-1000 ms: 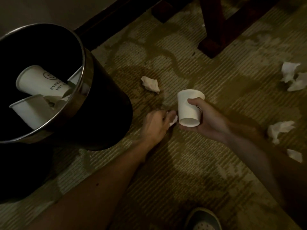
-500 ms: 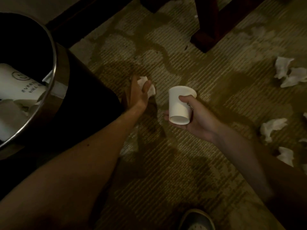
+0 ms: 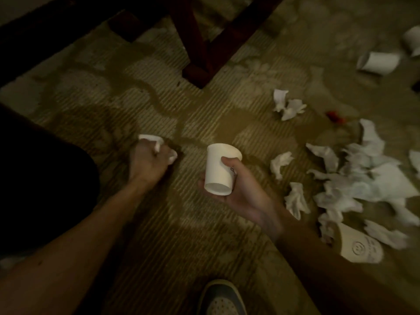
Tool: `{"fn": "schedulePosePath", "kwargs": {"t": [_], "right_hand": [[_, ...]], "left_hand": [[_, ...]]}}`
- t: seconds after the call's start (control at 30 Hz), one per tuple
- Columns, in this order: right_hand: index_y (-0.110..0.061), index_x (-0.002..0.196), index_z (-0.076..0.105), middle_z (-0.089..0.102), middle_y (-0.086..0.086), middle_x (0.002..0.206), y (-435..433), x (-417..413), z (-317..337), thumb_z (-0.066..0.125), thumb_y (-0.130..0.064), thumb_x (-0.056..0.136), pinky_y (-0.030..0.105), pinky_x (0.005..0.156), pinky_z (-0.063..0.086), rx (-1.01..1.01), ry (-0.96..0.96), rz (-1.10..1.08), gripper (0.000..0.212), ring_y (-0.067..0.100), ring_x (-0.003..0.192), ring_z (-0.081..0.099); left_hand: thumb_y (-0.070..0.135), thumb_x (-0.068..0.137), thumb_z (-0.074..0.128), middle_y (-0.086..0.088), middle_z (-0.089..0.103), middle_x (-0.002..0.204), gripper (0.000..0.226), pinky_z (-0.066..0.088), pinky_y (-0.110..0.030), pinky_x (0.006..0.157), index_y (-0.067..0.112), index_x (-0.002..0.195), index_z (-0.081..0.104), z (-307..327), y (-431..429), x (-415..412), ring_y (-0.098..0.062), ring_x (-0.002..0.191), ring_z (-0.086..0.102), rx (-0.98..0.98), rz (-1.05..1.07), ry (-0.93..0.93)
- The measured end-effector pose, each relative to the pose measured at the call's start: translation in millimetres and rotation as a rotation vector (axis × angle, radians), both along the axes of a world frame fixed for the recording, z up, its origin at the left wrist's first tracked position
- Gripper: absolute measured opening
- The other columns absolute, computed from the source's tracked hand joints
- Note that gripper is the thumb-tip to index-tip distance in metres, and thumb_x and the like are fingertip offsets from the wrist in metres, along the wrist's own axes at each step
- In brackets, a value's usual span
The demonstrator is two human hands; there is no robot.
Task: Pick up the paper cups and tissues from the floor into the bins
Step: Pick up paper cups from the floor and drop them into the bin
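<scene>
Well, the left hand (image 3: 148, 165) is balled into a tight fist low over the striped olive carpet (image 3: 159, 223). Crumpled white tissue (image 3: 151, 139) pokes out above the knuckles and beside the thumb, so it has a firm hold of a wad. Just to its right, the right hand (image 3: 241, 196) lies palm up, fingers and thumb curled round a plain white paper cup (image 3: 217, 170), which is tilted with its base toward the person and its mouth pointing away.

At the left edge stands a black rounded bulk (image 3: 45, 178), which I take to be the bin; its opening is out of sight, so I cannot say what has gone in. Both hands look loaded and ready to empty there.

Plenty is left. To the right of the held cup lie a single white tissue (image 3: 280, 163) and a second loose tissue (image 3: 295, 198), and past them a wide heap of white tissues (image 3: 368, 183). Farther off sits a pair of crumpled tissues (image 3: 287, 105). A sideways white cup (image 3: 378, 62) lies at the far right, with an edge-cut cup (image 3: 412, 40) beyond it. By my reckoning the job is nowhere near half done on this side.

Near right, half under the heap, a printed pale cup (image 3: 359, 246) shows a smiley face and lines of lettering too blurred to read. The held cup bears only a small dark mark by the thumb, unreadable.
</scene>
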State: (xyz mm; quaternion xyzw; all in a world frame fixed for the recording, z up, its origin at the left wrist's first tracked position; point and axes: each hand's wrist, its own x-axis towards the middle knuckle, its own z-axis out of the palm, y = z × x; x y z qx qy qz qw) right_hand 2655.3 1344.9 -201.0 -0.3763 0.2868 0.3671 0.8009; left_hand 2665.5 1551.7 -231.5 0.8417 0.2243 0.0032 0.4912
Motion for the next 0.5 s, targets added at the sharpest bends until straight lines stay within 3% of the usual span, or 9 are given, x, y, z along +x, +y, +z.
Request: {"fn": "schedulePosePath", "kwargs": {"t": [0.07, 0.17, 0.2, 0.3, 0.4, 0.47, 0.5], "right_hand": [[-0.009, 0.139, 0.042, 0.052, 0.019, 0.126, -11.4, -9.2, 5.6, 0.069, -0.029, 0.076, 0.046, 0.089, 0.054, -0.013, 0.0, -0.048, 0.071, 0.034, 0.116, 0.055], [-0.01, 0.137, 0.045, 0.055, 0.018, 0.121, -24.9, -24.6, 15.1, 0.069, -0.031, 0.073, 0.044, 0.079, 0.055, -0.01, 0.016, -0.13, 0.072, 0.033, 0.11, 0.057], [-0.01, 0.137, 0.047, 0.058, 0.017, 0.119, -30.2, -28.8, 18.7, 0.069, -0.031, 0.073, 0.045, 0.081, 0.054, 0.01, 0.013, -0.162, 0.071, 0.033, 0.108, 0.058], [-0.011, 0.14, 0.047, 0.059, 0.018, 0.125, -47.1, -43.2, 28.4, 0.063, -0.033, 0.079, 0.05, 0.089, 0.051, 0.058, -0.018, -0.235, 0.067, 0.033, 0.107, 0.06], [-0.01, 0.141, 0.044, 0.057, 0.02, 0.13, -66.8, -60.6, 29.4, 0.063, -0.035, 0.078, 0.048, 0.083, 0.055, 0.055, -0.014, -0.276, 0.071, 0.033, 0.104, 0.064], [-0.008, 0.14, 0.046, 0.06, 0.02, 0.128, -83.2, -73.1, 28.9, 0.062, -0.036, 0.08, 0.048, 0.084, 0.055, 0.074, -0.011, -0.3, 0.068, 0.034, 0.104, 0.066], [-0.007, 0.138, 0.048, 0.062, 0.02, 0.126, -92.0, -78.1, 29.6, 0.061, -0.036, 0.08, 0.047, 0.086, 0.055, 0.089, -0.005, -0.319, 0.066, 0.034, 0.104, 0.066]], "left_hand": [[0.004, 0.09, 0.058, 0.01, 0.063, 0.057, 0.026, 0.045, -0.008, 0.061, -0.003, 0.065, 0.062, 9.4, -30.4, -6.6, -0.001, 0.062, 0.063, -0.085, -0.066, -0.01], [0.008, 0.092, 0.059, 0.004, 0.066, 0.094, 0.018, 0.044, -0.019, 0.081, 0.006, 0.077, 0.068, 21.5, -65.2, -16.1, -0.01, 0.09, 0.06, -0.112, -0.144, -0.051], [0.008, 0.092, 0.059, 0.006, 0.066, 0.092, 0.016, 0.045, -0.019, 0.077, 0.011, 0.08, 0.068, 25.3, -75.6, -19.1, -0.006, 0.085, 0.061, -0.169, -0.184, -0.042], [0.005, 0.092, 0.06, 0.012, 0.067, 0.06, 0.021, 0.044, -0.009, 0.051, 0.015, 0.075, 0.068, 33.5, -108.1, -32.8, 0.006, 0.056, 0.061, -0.334, -0.297, -0.013], [0.009, 0.091, 0.063, 0.009, 0.061, 0.073, 0.013, 0.039, -0.006, 0.047, 0.018, 0.086, 0.054, 31.0, -134.9, -38.2, 0.011, 0.058, 0.056, -0.283, -0.286, -0.025], [0.011, 0.093, 0.056, 0.005, 0.062, 0.082, 0.016, 0.043, -0.012, 0.051, 0.027, 0.096, 0.055, 29.5, -150.3, -37.7, 0.006, 0.063, 0.058, -0.301, -0.3, 0.025], [0.012, 0.094, 0.053, 0.005, 0.064, 0.082, 0.021, 0.043, -0.014, 0.053, 0.032, 0.091, 0.057, 29.0, -156.3, -35.8, 0.004, 0.065, 0.058, -0.295, -0.319, 0.04]]}}
